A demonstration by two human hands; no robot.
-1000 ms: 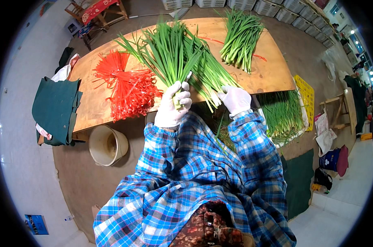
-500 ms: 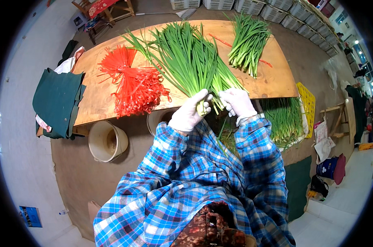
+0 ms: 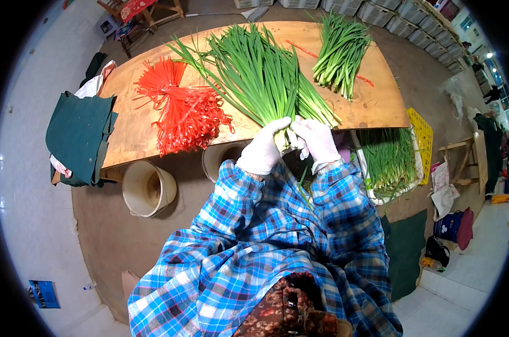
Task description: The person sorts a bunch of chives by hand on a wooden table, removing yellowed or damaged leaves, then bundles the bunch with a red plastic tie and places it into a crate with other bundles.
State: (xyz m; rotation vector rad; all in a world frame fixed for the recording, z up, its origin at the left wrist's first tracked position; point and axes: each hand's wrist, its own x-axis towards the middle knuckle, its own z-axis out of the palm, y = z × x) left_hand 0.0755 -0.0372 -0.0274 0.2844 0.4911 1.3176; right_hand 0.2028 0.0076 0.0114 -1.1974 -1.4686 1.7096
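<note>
A large bunch of garlic chives [image 3: 257,76] lies on the wooden table [image 3: 372,115], its long green leaves pointing away from me and its pale ends at the near edge. My left hand [image 3: 262,147], in a white glove, is closed around those pale ends. Close beside it, my gloved right hand [image 3: 321,140] has its fingers pinched on the ends of the same bunch. More chive stalks [image 3: 316,105] stick out beneath, to the right. The fingertips partly hide the stalk ends.
Red plastic ties [image 3: 190,115] are heaped on the table's left. At far right lies a smaller chive bunch [image 3: 341,56] over a red tie. Below the edge stand a white bucket [image 3: 148,188], a lined crate of chives [image 3: 386,160] and a yellow basket [image 3: 420,143].
My right hand has moved left and closed in against my left hand at the pale ends. The view has shifted slightly.
</note>
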